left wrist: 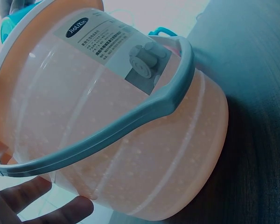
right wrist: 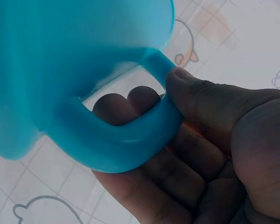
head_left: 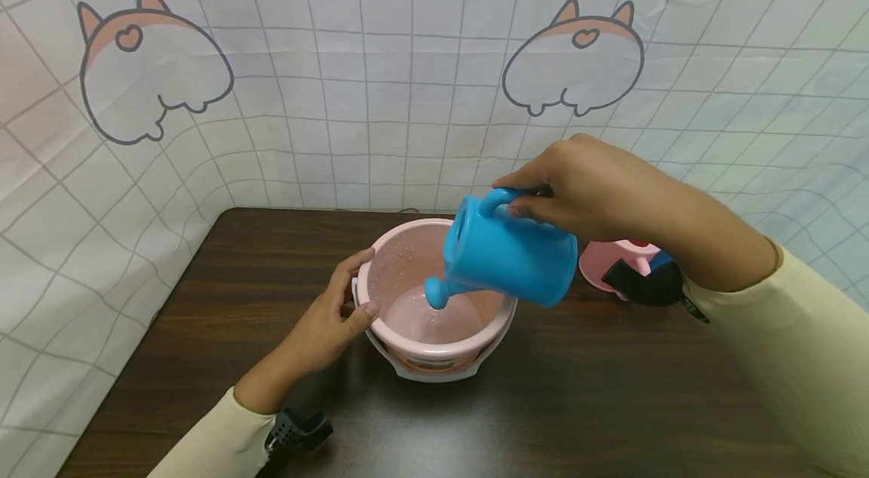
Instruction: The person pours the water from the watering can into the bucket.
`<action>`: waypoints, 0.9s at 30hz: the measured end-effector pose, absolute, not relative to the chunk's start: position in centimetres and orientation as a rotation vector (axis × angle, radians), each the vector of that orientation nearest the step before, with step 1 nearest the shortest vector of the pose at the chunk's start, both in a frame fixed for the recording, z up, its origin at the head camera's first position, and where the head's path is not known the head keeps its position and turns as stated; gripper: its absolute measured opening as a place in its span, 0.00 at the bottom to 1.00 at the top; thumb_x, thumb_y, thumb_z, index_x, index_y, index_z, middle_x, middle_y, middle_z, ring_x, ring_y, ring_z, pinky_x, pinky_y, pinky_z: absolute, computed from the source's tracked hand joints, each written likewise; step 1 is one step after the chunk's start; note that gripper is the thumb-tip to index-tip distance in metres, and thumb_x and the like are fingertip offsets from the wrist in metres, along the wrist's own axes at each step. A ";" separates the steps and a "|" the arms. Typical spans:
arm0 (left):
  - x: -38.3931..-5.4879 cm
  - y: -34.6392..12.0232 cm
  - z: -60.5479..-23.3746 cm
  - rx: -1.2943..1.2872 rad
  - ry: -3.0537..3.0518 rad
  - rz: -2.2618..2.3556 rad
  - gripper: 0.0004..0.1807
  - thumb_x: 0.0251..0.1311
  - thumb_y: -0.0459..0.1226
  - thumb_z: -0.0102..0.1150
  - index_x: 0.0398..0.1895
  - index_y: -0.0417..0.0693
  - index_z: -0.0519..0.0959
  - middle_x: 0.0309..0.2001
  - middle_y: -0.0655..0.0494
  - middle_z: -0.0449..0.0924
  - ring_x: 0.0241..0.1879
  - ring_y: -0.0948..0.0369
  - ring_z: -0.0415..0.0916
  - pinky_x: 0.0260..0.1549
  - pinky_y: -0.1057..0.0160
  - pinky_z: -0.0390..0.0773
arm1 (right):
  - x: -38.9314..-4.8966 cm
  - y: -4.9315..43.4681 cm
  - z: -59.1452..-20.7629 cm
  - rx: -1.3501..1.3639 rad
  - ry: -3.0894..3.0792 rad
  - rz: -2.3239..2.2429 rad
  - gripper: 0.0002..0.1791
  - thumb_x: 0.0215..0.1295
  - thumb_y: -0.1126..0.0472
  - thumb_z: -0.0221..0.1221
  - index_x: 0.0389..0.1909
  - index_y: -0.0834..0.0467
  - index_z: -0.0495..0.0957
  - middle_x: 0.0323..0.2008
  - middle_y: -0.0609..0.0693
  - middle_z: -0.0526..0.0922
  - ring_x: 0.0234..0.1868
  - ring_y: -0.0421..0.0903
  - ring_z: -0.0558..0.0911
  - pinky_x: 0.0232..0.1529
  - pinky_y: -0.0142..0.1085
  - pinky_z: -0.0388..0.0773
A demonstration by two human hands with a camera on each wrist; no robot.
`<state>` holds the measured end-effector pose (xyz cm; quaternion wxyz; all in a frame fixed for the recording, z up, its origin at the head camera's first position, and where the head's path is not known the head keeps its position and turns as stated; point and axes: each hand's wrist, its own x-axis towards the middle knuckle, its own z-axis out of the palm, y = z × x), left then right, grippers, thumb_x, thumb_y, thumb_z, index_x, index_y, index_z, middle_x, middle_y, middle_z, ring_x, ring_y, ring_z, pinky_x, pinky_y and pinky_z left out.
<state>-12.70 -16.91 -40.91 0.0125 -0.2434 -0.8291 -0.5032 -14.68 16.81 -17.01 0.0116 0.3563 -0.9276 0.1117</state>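
In the head view my right hand (head_left: 577, 184) holds a blue watering can (head_left: 509, 255) by its handle, fingers curled through the loop. The can is tilted, and its round spout head (head_left: 437, 292) points down inside a pale pink bucket (head_left: 475, 331). A little water appears to lie at the bucket's bottom. My left hand (head_left: 333, 320) grips the bucket's left rim, thumb over the edge. In the left wrist view its fingers (left wrist: 67, 211) touch the bucket's outer wall beside the lowered grey carrying handle (left wrist: 98, 140). The right wrist view shows the can's handle (right wrist: 126, 144) close up.
A pink item (head_left: 597, 263) with a red part lies on the right, partly hidden by my right forearm and a black wrist device (head_left: 645, 283). The dark wooden table (head_left: 577, 402) meets a grid-patterned curtain (head_left: 380, 86) at the back and left.
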 end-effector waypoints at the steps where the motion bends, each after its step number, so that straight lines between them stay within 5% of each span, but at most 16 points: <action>1: -12.7 -16.9 -40.9 -0.757 -2.586 -1.569 0.40 0.70 0.52 0.54 0.81 0.61 0.50 0.65 0.42 0.69 0.54 0.53 0.77 0.49 0.51 0.78 | -14.8 16.7 -16.9 1.121 -2.894 0.340 0.19 0.68 0.58 0.68 0.59 0.56 0.84 0.48 0.52 0.88 0.46 0.53 0.88 0.44 0.49 0.83; 27: -12.6 -16.8 -40.7 -0.769 -2.574 -1.576 0.40 0.71 0.52 0.55 0.81 0.60 0.50 0.65 0.42 0.71 0.53 0.53 0.77 0.49 0.51 0.78 | -15.1 14.7 -16.0 1.133 -2.976 0.173 0.20 0.69 0.55 0.67 0.60 0.54 0.84 0.50 0.53 0.87 0.50 0.56 0.86 0.48 0.51 0.82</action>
